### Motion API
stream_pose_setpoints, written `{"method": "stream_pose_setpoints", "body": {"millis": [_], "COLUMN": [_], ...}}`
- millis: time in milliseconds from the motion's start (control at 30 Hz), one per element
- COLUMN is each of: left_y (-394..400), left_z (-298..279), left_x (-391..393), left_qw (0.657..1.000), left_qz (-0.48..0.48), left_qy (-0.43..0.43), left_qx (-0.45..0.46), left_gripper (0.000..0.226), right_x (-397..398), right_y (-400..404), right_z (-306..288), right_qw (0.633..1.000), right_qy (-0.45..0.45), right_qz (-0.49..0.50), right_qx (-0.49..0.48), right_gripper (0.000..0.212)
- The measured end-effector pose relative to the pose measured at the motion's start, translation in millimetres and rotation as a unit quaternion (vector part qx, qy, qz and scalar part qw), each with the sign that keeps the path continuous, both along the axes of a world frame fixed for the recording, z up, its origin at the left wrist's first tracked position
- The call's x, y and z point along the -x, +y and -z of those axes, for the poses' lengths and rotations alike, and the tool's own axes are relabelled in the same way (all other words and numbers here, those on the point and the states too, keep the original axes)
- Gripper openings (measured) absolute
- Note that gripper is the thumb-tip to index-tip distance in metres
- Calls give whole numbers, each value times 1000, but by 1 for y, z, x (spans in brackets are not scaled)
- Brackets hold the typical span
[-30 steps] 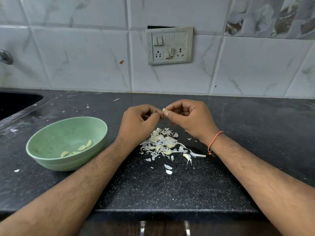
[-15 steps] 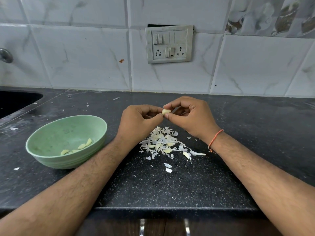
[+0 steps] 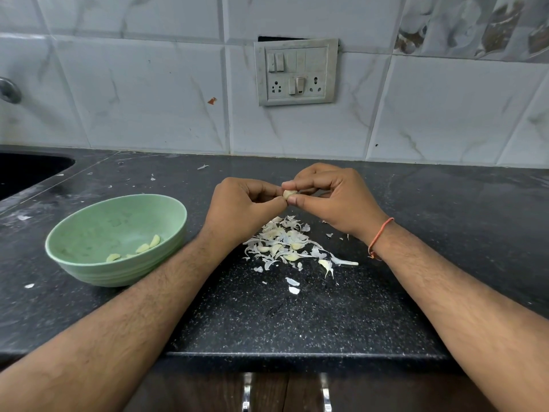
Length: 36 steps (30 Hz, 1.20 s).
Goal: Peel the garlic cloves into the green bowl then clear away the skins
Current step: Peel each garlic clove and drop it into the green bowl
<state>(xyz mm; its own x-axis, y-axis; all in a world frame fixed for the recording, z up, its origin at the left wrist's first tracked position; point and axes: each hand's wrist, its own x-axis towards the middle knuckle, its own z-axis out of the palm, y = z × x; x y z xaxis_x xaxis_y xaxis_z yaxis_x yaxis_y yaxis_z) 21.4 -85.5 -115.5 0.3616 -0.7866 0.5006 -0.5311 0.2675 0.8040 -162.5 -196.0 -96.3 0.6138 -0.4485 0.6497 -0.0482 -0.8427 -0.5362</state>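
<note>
Garlic clove [image 3: 289, 194], pale and small, pinched between fingertips of both hands, raised above the skins and well right of the bowl. Left hand [image 3: 242, 208] curled, thumb and forefinger grasping one end; right hand [image 3: 332, 200] curled too, thumb below and forefinger above the other end. Thin orange thread [image 3: 380, 237] round the right wrist. Below the hands, one loose heap of papery white garlic skins [image 3: 286, 243] on a black speckled countertop [image 3: 297, 319], with a few yellowish cloves mixed in, number hard to tell. Two separate flakes [image 3: 293, 286] lying nearer the counter's front edge, apart from the heap. One green bowl [image 3: 74, 263] to the left, just beside the left forearm, ribbed on its outer wall, holding peeled cloves [image 3: 148, 245]: three plainly seen, perhaps a fourth, lying against the near inner side. Small white scraps scattered over the counter around and behind the bowl. Dark sink [image 3: 26, 171] recessed at far left, with a metal fitting on the wall above it. Behind, a wall of pale marbled tiles [image 3: 142, 96], one patterned tile at upper right. One grey switch plate [image 3: 297, 71] set in the wall, with two sockets and several switches. Two metal handles [image 3: 246, 392] on dark wood cabinet fronts under the counter edge.
</note>
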Motion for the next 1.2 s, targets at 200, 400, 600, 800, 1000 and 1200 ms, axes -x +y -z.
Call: {"method": "stream_pose_setpoints", "body": {"millis": [200,400,600,800,1000,1200], "left_y": [0,0,0,2,4,6], "left_z": [0,-1,0,-2,-3,-5], "left_x": [2,4,2,5,6,8], "left_qw": [1000,1000,1000,1000,1000,999], "left_qz": [7,6,0,14,-3,-10], "left_qy": [-8,-12,-4,-11,-17,-39], "left_qx": [-4,-9,-10,-8,-8,-7], "left_gripper": [7,6,8,7,3,10], "right_x": [1,1,2,3,4,4], "right_y": [-2,-3,-4,-6,-4,-2], "right_z": [-1,0,0,-1,-1,-1], "right_qw": [1000,999,999,997,995,992], "right_qy": [14,20,18,5,-3,-13], "right_qz": [-13,-17,-27,-16,2,-15], "right_qx": [-14,-21,-43,-70,-103,-123], "right_gripper": [25,26,25,22,21,22]}}
